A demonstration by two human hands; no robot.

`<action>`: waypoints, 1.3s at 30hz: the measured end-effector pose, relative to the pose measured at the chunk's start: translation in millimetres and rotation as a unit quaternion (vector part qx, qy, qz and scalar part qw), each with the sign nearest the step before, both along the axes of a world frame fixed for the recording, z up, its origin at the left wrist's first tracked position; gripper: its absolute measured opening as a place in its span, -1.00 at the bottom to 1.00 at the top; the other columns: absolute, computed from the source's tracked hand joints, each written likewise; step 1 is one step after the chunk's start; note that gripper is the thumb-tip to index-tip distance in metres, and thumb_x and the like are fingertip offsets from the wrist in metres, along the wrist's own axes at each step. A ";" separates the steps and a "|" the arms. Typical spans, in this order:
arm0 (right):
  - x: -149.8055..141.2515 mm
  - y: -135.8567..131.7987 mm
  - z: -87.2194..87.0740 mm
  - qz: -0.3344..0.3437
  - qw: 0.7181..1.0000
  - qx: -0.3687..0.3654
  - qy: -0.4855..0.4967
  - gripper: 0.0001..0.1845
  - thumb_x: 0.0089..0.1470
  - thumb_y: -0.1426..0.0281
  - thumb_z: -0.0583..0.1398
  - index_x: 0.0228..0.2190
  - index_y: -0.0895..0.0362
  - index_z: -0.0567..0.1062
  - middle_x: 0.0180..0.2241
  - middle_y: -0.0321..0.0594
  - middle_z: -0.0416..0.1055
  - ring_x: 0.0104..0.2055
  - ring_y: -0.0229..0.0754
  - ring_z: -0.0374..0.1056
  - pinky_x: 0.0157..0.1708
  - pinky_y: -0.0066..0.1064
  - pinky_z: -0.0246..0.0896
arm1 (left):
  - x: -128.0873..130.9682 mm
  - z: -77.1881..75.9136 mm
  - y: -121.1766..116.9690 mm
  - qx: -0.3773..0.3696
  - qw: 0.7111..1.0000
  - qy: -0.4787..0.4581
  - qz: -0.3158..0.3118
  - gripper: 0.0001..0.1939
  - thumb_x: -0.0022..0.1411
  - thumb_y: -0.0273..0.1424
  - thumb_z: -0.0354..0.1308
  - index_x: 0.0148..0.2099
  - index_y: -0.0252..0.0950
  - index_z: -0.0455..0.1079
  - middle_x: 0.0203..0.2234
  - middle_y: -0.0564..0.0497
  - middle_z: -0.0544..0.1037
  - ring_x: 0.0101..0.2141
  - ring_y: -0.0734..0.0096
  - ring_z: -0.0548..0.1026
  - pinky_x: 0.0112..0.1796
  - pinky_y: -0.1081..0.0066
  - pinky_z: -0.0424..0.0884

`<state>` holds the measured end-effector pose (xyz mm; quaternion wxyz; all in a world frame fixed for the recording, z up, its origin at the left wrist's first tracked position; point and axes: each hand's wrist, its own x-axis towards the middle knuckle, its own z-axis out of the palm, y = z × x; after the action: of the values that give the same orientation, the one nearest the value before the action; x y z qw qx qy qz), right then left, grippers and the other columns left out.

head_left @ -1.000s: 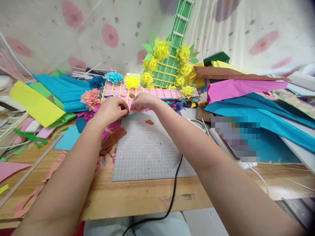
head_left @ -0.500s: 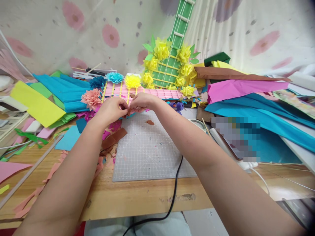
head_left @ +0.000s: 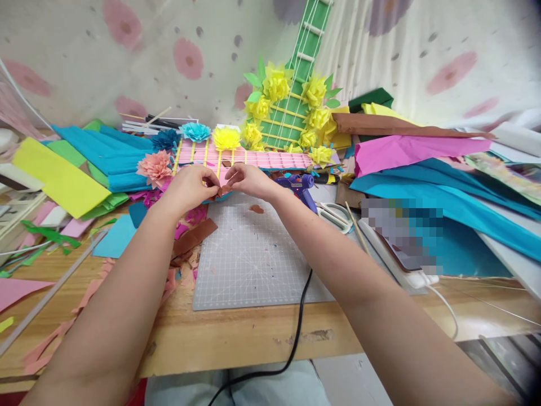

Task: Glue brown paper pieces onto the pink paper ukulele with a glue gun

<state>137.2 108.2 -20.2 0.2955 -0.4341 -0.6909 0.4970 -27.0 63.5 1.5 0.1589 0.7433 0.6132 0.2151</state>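
My left hand (head_left: 192, 185) is closed, thumb and fingertips pinching a small piece of brown paper (head_left: 221, 191). From the other side, the bent fingers and thumb of my right hand (head_left: 250, 181) meet the same piece; its exact grip is partly hidden. Both hands are over the near edge of a pink paper guitar (head_left: 270, 160) with yellow strips and strings. Along the guitar's left part are a salmon paper flower (head_left: 156, 168), a dark blue one (head_left: 164, 140), a light blue one (head_left: 195, 132) and a yellow one (head_left: 226, 137).
Below my hands lies a grey cutting mat (head_left: 253, 265) with a brown scrap (head_left: 256, 208). To the right are a purple glue gun (head_left: 301, 185), scissors (head_left: 336, 217) and a phone (head_left: 393, 237). A green paper guitar (head_left: 281, 121) stands behind. Coloured paper (head_left: 63, 177) lies on both sides.
My right hand has turned and lifted slightly at the brown paper, its fingers less folded. The left hand stays nearly in place. More of the glue gun and scissors shows.
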 end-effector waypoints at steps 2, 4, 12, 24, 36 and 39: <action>2.4 -5.0 2.1 0.009 0.998 -0.029 0.063 -0.78 -0.13 0.55 0.23 -0.38 0.12 0.34 -0.42 -0.28 0.46 -0.35 -0.27 0.42 -0.18 -0.33 0.37 | -0.9 -1.2 0.7 0.003 1.000 -0.003 -0.002 -0.83 -0.04 -0.38 0.08 -0.47 -0.21 0.51 -0.47 0.04 0.59 -0.42 0.38 0.50 -0.37 0.44 0.35; 7.8 -7.5 6.6 0.003 0.990 -0.058 0.131 -0.82 -0.05 0.45 0.22 -0.35 0.10 0.32 -0.38 -0.27 0.47 -0.35 -0.30 0.43 -0.20 -0.36 0.38 | -1.6 -2.4 1.3 0.001 1.000 -0.009 -0.009 -0.82 -0.03 -0.36 0.08 -0.47 -0.21 0.51 -0.47 0.04 0.59 -0.42 0.38 0.50 -0.35 0.44 0.36; 15.5 1.0 -18.4 -0.066 0.995 0.064 0.028 -0.79 -0.11 0.57 0.18 -0.39 0.10 0.30 -0.44 -0.33 0.44 -0.32 -0.27 0.42 -0.14 -0.30 0.33 | 0.4 -1.0 0.3 -0.006 1.000 -0.001 -0.001 -0.83 -0.02 -0.31 0.10 -0.48 -0.23 0.50 -0.48 0.04 0.58 -0.41 0.37 0.49 -0.32 0.43 0.35; -10.6 -2.3 -37.6 -0.013 0.992 0.126 -0.017 -0.70 -0.09 0.56 0.19 -0.26 0.09 0.31 -0.38 -0.33 0.48 -0.24 -0.27 0.45 -0.09 -0.31 0.32 | -0.1 -1.3 0.1 0.004 1.000 0.011 0.009 -0.85 -0.02 -0.39 0.10 -0.44 -0.19 0.51 -0.42 0.04 0.60 -0.37 0.33 0.49 -0.35 0.42 0.33; -15.9 -3.2 -31.1 -0.012 0.992 0.125 -0.017 -0.65 -0.13 0.57 0.18 -0.24 0.09 0.30 -0.38 -0.35 0.43 -0.26 -0.27 0.42 -0.12 -0.35 0.32 | -1.0 0.1 0.5 0.019 0.999 0.025 0.009 -0.84 -0.04 -0.42 0.08 -0.44 -0.21 0.50 -0.39 0.02 0.59 -0.35 0.31 0.51 -0.35 0.40 0.33; -10.8 -6.1 -21.8 -0.021 0.991 0.132 -0.014 -0.65 -0.11 0.52 0.19 -0.21 0.07 0.30 -0.32 -0.34 0.43 -0.26 -0.28 0.40 -0.14 -0.35 0.32 | -0.1 0.1 -1.2 0.011 1.000 0.007 0.005 -0.86 -0.03 -0.41 0.08 -0.41 -0.22 0.47 -0.41 0.02 0.59 -0.37 0.32 0.51 -0.35 0.40 0.35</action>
<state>126.4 102.1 -42.0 0.3506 -0.4132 -0.7450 0.3890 -27.1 62.3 1.6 0.1457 0.7432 0.6156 0.2177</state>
